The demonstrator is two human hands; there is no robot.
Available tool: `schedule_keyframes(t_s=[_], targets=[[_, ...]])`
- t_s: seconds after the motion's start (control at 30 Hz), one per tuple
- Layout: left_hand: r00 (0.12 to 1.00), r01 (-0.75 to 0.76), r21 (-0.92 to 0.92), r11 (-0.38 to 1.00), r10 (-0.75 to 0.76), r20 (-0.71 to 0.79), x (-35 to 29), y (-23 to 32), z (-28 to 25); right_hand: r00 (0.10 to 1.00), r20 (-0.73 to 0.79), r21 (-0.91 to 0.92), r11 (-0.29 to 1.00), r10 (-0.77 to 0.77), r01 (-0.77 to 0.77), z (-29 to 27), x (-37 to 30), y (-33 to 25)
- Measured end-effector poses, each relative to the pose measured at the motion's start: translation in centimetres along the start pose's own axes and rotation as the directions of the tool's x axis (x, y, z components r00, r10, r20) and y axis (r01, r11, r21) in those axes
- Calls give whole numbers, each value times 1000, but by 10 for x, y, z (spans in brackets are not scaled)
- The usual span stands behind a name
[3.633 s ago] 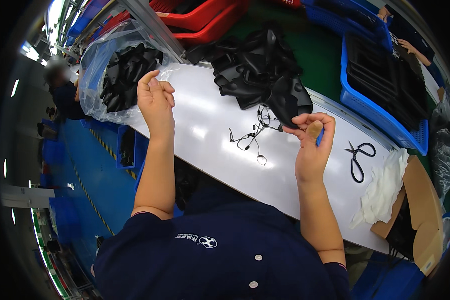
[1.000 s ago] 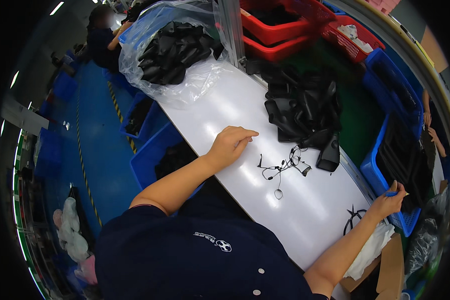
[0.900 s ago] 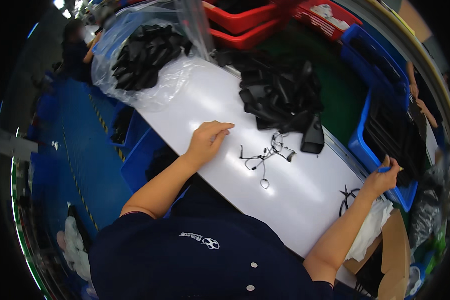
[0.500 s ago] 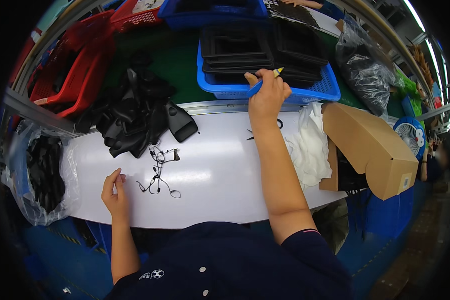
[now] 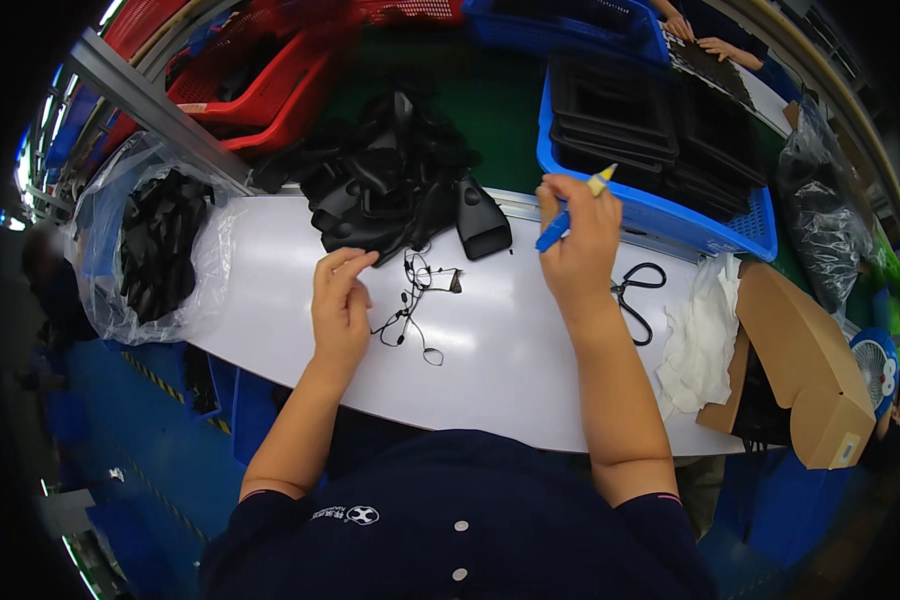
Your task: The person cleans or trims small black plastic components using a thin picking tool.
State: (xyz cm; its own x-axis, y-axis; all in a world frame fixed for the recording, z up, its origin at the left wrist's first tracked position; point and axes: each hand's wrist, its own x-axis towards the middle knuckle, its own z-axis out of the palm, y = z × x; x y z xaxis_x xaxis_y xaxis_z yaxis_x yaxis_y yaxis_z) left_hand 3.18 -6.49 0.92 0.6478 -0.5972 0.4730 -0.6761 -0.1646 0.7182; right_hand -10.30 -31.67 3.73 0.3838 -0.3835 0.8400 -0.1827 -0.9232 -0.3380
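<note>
My right hand is closed round a slim blue tool with a yellow tip, much like a marker. It is raised over the table's far side, in front of the blue basket. My left hand holds nothing, and its fingers are bent but apart. Those fingers reach toward the near edge of a heap of black moulded plastic parts; whether they touch it I cannot tell. Thin black cords lie tangled just right of that hand. One black part sits at the heap's right side.
Black-handled scissors and white cloths lie on the right, beside an open cardboard box. The blue basket holds stacked black trays. A clear bag of black parts stands left. Another person's hands show at far right.
The whole view has swung, shifting the scene rightward. My left hand has moved forward to the heap. My right hand still grips the blue tool, and the scissors are now uncovered.
</note>
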Motion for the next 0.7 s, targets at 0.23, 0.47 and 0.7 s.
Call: schedule_keyframes(t_s=[0.23, 0.47, 0.7], targets=[[950, 189, -178, 966, -134, 283, 28, 37, 46, 841, 461, 23, 943, 285, -332, 42, -47, -9], [907, -241, 226, 944, 136, 399, 39, 57, 21, 901, 426, 388, 916, -82, -100, 0, -26, -43], [834, 552, -559, 619, -409, 371, 28, 41, 21, 858, 449, 614, 612, 249, -499, -7, -25, -43]])
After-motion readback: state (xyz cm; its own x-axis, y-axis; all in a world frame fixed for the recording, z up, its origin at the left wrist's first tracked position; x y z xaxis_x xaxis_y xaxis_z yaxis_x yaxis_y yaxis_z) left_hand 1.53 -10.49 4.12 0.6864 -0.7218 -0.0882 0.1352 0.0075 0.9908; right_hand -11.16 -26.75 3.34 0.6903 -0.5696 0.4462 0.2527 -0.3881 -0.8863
